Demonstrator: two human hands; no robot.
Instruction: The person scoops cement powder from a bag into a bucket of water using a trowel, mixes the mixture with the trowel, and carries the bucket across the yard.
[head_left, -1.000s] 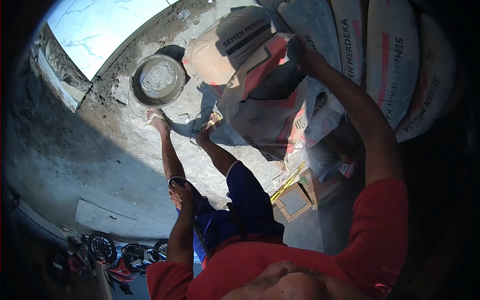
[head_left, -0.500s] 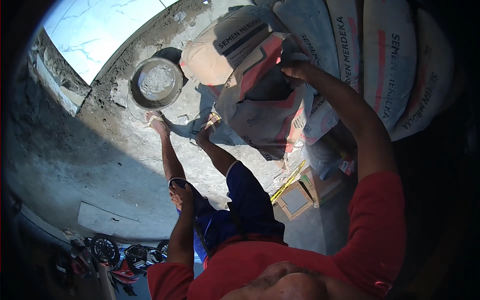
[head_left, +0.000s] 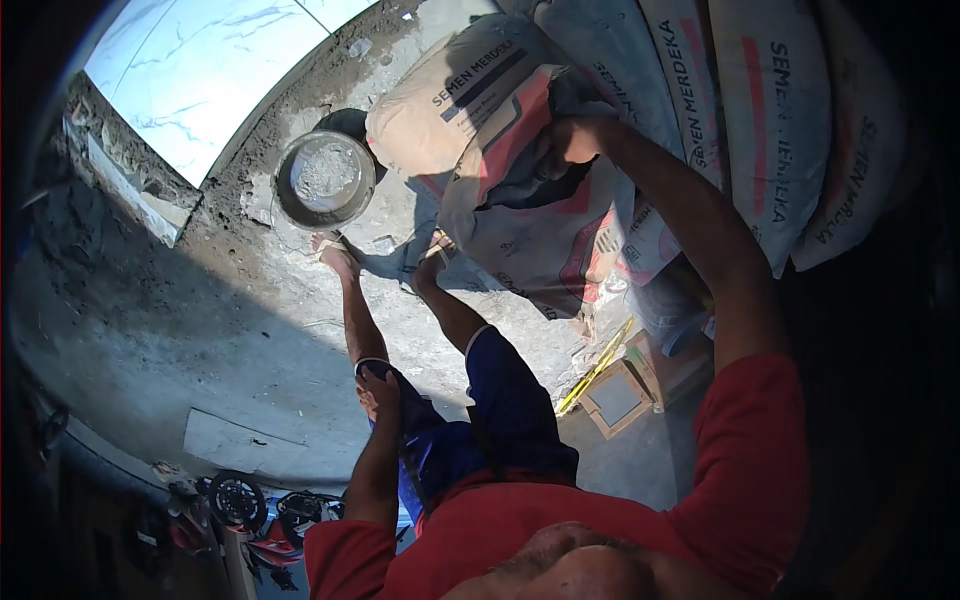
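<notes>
My right hand [head_left: 576, 140] is at the mouth of a torn-open cement bag [head_left: 545, 240], its fingers curled and partly lost in the dark opening. Whatever they grip is hidden. My left hand [head_left: 378, 393] rests on my left knee, over the hem of the blue shorts, with its fingers laid out and nothing in it. Ahead of my feet stands a round dark bucket [head_left: 283, 205] with grey powder [head_left: 325, 175] in it. Beside the open bag lies a full cement bag [head_left: 425, 125] printed "SEMEN MERDEKA".
Several upright cement bags [head_left: 780, 150] line the right side. A cardboard box [head_left: 615, 400] and a yellow strip [head_left: 598, 365] lie near my right leg. White marble-look tile [head_left: 220, 70] covers the upper left. Motorcycles [head_left: 238, 502] stand at the lower left.
My right hand has moved slightly left, further over the bag's opening. My left hand stays on the knee. The whole view has shifted a little.
</notes>
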